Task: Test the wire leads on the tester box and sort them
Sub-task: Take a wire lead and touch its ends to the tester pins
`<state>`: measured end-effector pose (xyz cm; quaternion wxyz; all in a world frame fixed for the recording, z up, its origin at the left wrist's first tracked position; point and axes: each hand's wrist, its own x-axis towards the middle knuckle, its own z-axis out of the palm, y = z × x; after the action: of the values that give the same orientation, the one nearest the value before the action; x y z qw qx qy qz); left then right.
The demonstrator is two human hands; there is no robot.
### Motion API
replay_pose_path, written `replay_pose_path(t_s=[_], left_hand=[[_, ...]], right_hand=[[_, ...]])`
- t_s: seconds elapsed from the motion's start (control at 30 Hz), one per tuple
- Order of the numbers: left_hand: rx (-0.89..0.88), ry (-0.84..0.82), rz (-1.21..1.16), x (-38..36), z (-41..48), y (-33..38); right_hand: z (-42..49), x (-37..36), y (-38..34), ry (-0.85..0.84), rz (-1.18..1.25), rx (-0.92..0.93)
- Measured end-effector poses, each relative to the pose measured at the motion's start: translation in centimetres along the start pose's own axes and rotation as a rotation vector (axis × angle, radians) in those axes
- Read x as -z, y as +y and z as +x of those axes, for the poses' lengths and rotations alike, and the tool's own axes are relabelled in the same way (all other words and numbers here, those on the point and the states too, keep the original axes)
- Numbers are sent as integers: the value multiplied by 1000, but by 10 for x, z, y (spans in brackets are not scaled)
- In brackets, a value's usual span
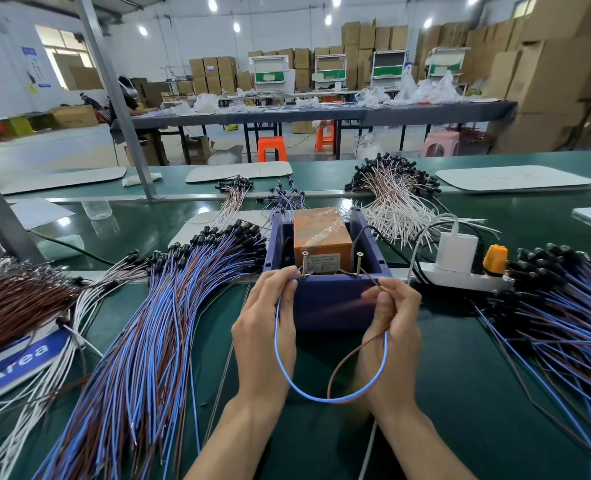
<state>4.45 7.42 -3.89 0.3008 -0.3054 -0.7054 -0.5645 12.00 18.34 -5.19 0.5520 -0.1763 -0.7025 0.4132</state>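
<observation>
At the near edge of the green counter point(460, 393), the left hand point(266, 327) pinches the bare tip of a thin, plastic-coated blue wire point(307, 393) between thumb and forefinger and holds it against the left brass screw point(304, 263). That screw stands upright on the front rim of a dark blue plastic tester box point(328, 303). From the pinch the blue wire hangs in a wide loop that rises into the right hand point(394, 327). The right hand's curled fingers and thumb pinch a thin brown wire point(342, 365), whose free end points up at the right brass screw point(359, 263); I cannot tell whether it touches. Inside the box sits an orange block wrapped in clear tape point(321, 233).

Just left of the box fans a thick pile of blue and brown leads with black caps point(155, 323), and a similar pile of black-capped leads point(564, 323) spreads on the right. Between the box and that right pile lies a white power strip point(467, 280) carrying a white charger block point(456, 251) and an orange plug point(494, 259). Behind the box is a heap of white and brown leads point(394, 202). Far left lie a bundle of brown wires point(10, 303) and a blue sign reading "Area" point(17, 365)
</observation>
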Motion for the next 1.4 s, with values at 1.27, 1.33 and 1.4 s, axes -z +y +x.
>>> replay_pose_path(t_s=[1.27, 1.33, 1.4], left_hand=[[10, -15, 3, 2, -1, 0], [6, -22, -5, 3, -2, -1], [1, -27, -7, 3, -2, -1]], right_hand=[[0, 3, -6, -5, 21, -65], [0, 6, -9, -2, 141, -158], [2, 10, -12, 14, 290, -255]])
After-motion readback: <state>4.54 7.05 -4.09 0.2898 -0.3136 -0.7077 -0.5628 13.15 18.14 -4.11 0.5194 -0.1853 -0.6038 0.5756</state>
